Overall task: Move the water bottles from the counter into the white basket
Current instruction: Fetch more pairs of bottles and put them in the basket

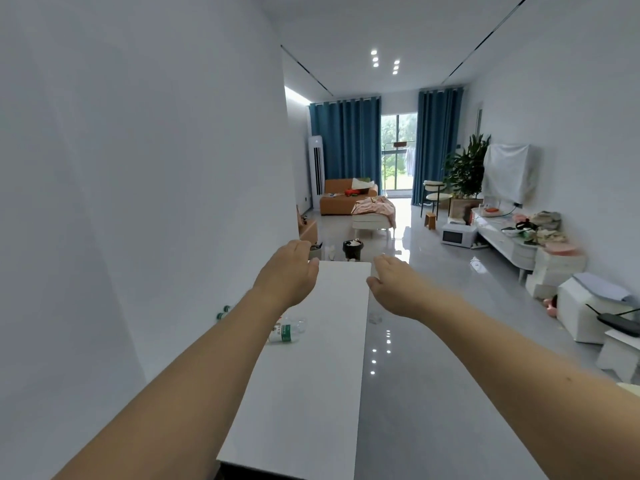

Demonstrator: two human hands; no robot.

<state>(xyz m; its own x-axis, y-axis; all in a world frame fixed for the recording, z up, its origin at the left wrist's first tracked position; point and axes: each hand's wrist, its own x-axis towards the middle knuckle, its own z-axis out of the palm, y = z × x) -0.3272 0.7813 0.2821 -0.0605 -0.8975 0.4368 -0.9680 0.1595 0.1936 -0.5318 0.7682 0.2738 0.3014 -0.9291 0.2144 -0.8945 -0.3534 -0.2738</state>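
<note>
Both of your arms reach forward over a long white counter [311, 393] that runs away from you along the left wall [138, 168]. Your left hand [289, 273] hovers above the counter's left edge near the far end, fingers [300, 247] loosely spread and holding nothing. Your right hand [391, 284] hangs past the counter's right edge, over the floor [433, 393], fingers likewise relaxed, apart and empty.

One water bottle [285, 330], clear with a green label, lies on its side near the left edge of the counter, about halfway along, partly hidden by your left forearm. Two green caps [223, 312] show by the wall at the left edge, beside that forearm; these look like further bottles, though their bodies are not clear enough to confirm.

The white basket cannot be picked out in this view, so you cannot tell whether any bottle is already in it. Judged from what shows, the task appears to be at or near its start: at least one bottle is left on the counter and neither hand has taken one.

Nothing stands on the counter between your hands and the lying bottle. Beyond the far end sit a dark bin [353, 247] on the floor and a sofa [346, 199]; a low cabinet [502, 237] lined with clutter runs along the right wall, well apart from the counter.
</note>
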